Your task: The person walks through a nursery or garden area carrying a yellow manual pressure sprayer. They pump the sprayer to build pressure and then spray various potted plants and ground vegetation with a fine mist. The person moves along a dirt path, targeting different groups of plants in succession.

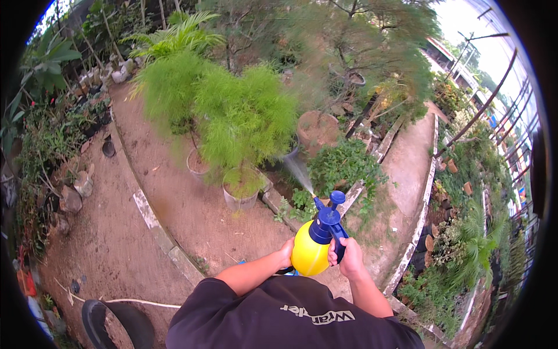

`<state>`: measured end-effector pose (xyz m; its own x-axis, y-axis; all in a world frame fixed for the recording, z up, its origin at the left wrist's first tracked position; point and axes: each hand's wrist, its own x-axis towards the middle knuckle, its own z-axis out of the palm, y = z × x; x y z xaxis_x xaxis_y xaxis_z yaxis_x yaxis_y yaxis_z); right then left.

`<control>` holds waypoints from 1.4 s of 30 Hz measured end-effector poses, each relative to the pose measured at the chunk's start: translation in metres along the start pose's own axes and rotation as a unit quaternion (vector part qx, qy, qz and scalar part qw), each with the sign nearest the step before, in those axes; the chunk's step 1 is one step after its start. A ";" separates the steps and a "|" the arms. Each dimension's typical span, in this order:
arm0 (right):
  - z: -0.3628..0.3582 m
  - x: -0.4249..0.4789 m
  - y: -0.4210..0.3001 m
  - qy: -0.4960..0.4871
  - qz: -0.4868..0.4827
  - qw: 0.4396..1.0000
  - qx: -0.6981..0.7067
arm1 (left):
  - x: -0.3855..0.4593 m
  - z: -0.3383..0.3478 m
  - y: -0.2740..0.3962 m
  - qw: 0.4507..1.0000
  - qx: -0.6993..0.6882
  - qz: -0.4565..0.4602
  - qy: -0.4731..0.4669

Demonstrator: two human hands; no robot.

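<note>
A yellow pump sprayer bottle with a blue head is held in front of my chest. My right hand is wrapped around its blue handle. The left hand supports the yellow tank from its left side. From the nozzle a fine water spray fans out forward and slightly left. Beyond it, a feathery bright green plant grows in a pale pot. Leafy low plants stand just right of the spray.
Low concrete kerbs cross the dirt ground. A second pot sits behind the nearest one, and a large round planter stands further back. At lower left lie a black tub and a pale hose. Potted plants line both sides.
</note>
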<state>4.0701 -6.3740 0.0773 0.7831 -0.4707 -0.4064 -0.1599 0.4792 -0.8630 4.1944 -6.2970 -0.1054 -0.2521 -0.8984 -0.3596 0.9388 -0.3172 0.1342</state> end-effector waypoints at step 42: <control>0.171 0.023 -0.044 -0.137 -0.070 0.988 -0.006 | -0.146 -0.023 0.092 0.975 0.111 0.177 0.069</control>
<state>4.1978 -6.2797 0.1572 0.9310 -0.3134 -0.1873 -0.0434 0.4143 -0.9091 4.3234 -6.1880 -0.0621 0.1274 -0.9188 -0.3735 0.8834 -0.0661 0.4639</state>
